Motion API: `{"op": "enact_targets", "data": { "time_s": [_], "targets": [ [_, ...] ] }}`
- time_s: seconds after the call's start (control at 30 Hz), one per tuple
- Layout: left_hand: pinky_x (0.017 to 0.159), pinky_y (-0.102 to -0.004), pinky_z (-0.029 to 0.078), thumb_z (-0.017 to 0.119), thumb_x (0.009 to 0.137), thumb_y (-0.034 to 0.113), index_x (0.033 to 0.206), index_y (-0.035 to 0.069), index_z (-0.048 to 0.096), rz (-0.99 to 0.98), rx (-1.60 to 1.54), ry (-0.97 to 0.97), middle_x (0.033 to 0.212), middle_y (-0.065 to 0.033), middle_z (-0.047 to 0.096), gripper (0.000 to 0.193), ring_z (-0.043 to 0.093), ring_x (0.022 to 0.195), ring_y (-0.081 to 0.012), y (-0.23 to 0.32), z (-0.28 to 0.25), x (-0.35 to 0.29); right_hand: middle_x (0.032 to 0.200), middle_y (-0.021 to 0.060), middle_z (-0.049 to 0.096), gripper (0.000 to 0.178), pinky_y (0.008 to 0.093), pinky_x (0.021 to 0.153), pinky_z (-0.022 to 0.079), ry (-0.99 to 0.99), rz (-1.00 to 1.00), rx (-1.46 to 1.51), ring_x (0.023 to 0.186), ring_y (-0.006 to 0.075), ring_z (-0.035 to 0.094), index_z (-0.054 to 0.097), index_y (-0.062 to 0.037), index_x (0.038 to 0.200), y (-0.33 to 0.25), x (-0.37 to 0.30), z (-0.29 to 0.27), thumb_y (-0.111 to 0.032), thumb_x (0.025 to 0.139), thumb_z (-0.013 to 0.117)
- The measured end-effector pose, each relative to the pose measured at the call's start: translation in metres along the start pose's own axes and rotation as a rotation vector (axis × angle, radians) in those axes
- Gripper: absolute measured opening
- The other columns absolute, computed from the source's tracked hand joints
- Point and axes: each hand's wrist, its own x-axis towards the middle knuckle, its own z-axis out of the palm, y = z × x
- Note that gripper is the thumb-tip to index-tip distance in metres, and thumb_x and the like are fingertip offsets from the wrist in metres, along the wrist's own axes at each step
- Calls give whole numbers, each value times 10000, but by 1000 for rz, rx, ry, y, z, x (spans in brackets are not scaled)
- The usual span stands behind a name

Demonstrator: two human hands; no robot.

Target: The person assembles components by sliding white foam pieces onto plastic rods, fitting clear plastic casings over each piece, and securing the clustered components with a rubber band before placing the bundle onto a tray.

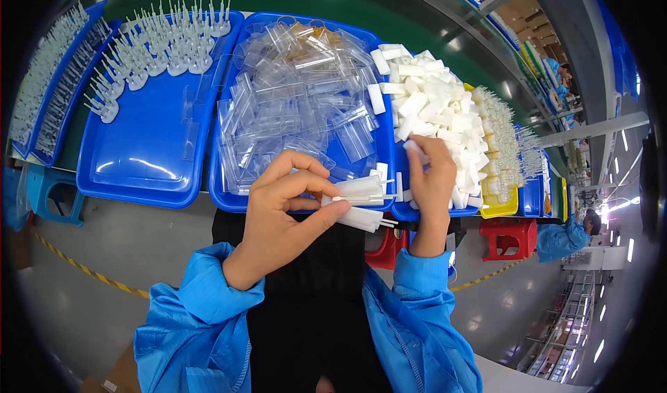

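Note:
My left hand (285, 216) is closed around several white cylindrical parts with thin stems (363, 218), whose stems point to the right. It is held in front of the middle tray's near edge. Over the tray to the right, my right hand (432, 174) has its thumb and fingers closed on a small white foam-like block (417, 148). Beneath and beyond that hand lies a heap of similar white blocks (445, 105), partly hidden by it. The blue tray (217, 143) in the middle holds a pile of clear plastic sleeves (288, 108).
To the left, a blue tray (139, 164) carries rows of upright white stemmed parts (163, 42). A yellow tray (499, 207) with more thin-stemmed parts stands at the right. Red stools (507, 239) and a blue stool (55, 191) are below. Another person (563, 240) sits farther right.

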Motion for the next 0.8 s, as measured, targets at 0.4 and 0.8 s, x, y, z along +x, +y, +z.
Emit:
{"op": "enact_targets", "data": {
  "time_s": [0.4, 0.8],
  "targets": [
    [642, -264, 545, 740, 736, -50, 872, -3, 686, 350, 399, 100, 997, -113, 569, 154, 655, 781, -183, -4, 1, -1, 1026, 170, 642, 102, 246, 828, 474, 116, 428, 1123, 924, 142, 611, 568, 20, 904, -99, -27, -46, 103, 845, 574],
    [635, -254, 540, 740, 716, -64, 873, 4, 690, 427, 476, 158, 967, -105, 564, 178, 635, 751, -176, -6, 2, -5, 978, 192, 670, 141, 219, 699, 509, 189, 369, 1050, 808, 140, 646, 608, 46, 904, -121, -24, -35, 147, 806, 606]
  ]
}}
